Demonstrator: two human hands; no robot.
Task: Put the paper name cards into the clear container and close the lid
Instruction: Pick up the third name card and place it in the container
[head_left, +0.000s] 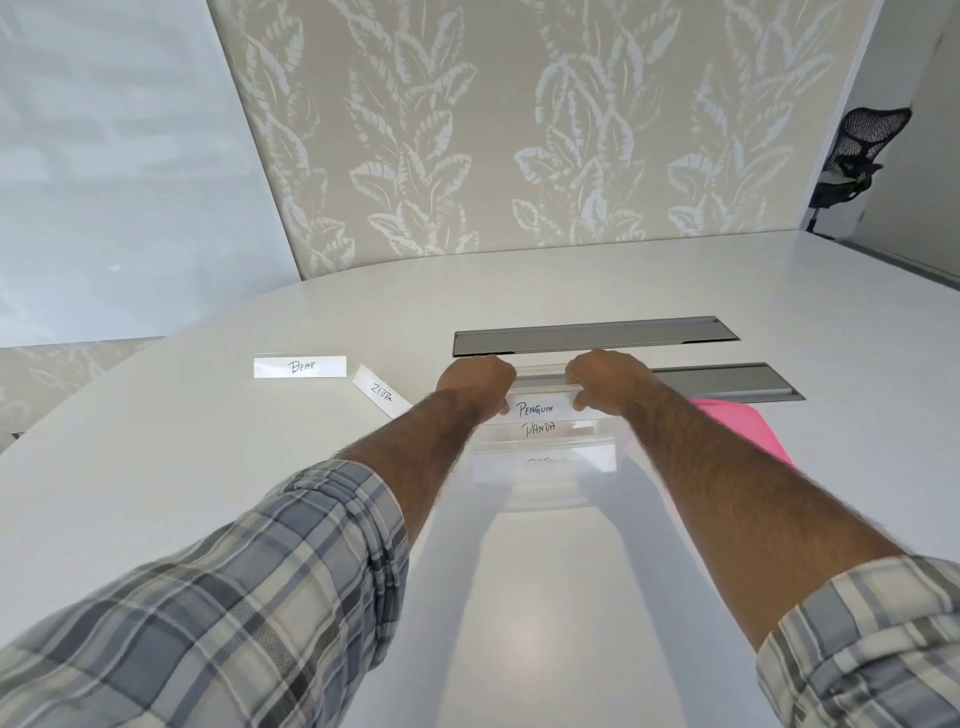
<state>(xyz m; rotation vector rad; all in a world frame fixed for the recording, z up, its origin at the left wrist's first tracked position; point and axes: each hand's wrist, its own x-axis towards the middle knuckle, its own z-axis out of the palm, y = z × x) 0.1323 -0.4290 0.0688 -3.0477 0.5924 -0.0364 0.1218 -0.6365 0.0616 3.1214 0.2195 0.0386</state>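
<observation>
White rounded table (218, 467) fills lower frame; leaf-patterned wall panel (519, 130) behind it, pale glossy board (104, 182) at upper left, black mesh chair (862, 150) at far upper right. Two grey recessed trays (592, 335) set in the tabletop at centre right.

Clear container (545, 493) sits at frame centre, between the two forearms, open on top. Inside it: PANDA card (538, 428) and, lower down, one more card (545, 460) with writing too blurred to read.

PENGUIN card (537, 409) is held level over the container's far edge. Left hand (475, 382) pinches its left end, fingers curled; right hand (608, 379) pinches its right end the same way. Whether the card touches the container wall: cannot tell.

BEAR card (300, 367) lies flat on the table, left of centre, well apart from the container. ZEBRA card (381, 397) lies angled just right of BEAR, its lower end hidden by the left forearm.

Pink flat piece (748, 426) lies right of the container, partly hidden by the right forearm; whether it is the lid, cannot tell.

Plaid sleeves (234, 597) rolled up on both arms.
</observation>
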